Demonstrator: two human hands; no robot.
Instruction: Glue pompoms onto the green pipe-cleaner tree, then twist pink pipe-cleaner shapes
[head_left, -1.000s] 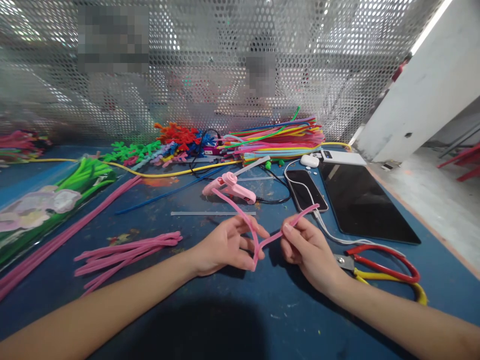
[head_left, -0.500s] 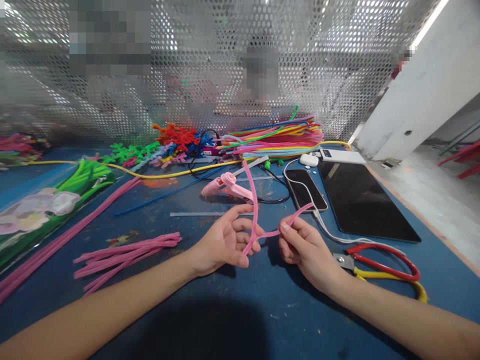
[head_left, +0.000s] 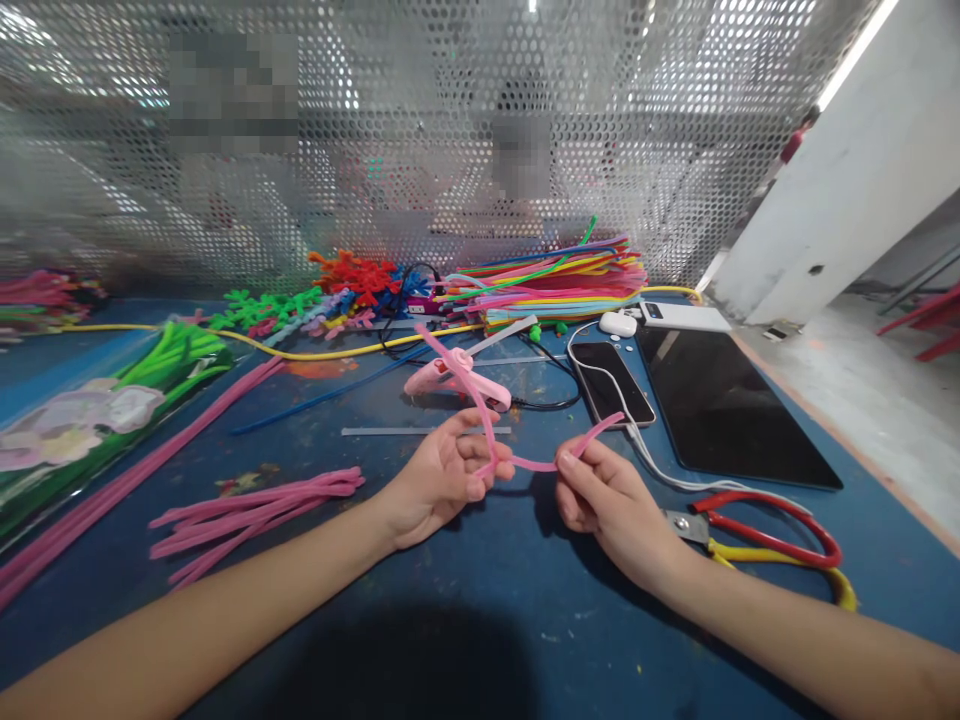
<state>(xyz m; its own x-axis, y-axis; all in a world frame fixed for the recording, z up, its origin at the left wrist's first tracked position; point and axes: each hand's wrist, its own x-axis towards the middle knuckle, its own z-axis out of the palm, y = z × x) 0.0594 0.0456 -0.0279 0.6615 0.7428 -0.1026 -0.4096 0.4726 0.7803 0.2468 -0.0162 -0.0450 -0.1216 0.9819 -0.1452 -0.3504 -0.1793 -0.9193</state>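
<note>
So, only the head view to go on here. My left hand [head_left: 439, 478] has curled in tighter than half a second ago: the fingers are now closed around the pink pipe cleaner [head_left: 480, 415] at the bend, where before they were looser with the stem standing nearly upright. That free end has swung over and now leans up and to the left, crossing in front of the pink glue gun [head_left: 457, 375]. My right hand [head_left: 604, 492] has barely shifted; it's pinching the other leg between thumb and forefinger, with the tip poking out toward the phone [head_left: 609, 380]. The stretch between my hands looks shorter and flatter than a second ago, so I'd say the bend is getting worked into a twist or loop, low over the blue bench [head_left: 480, 590].

Around it: a bundle of pink stems [head_left: 255, 505] lies to my left, the red-handled scissors [head_left: 765, 535] just beside my right wrist, the tablet [head_left: 724, 405] beyond, and a multicoloured stack of stems [head_left: 555, 280] by the mesh.
</note>
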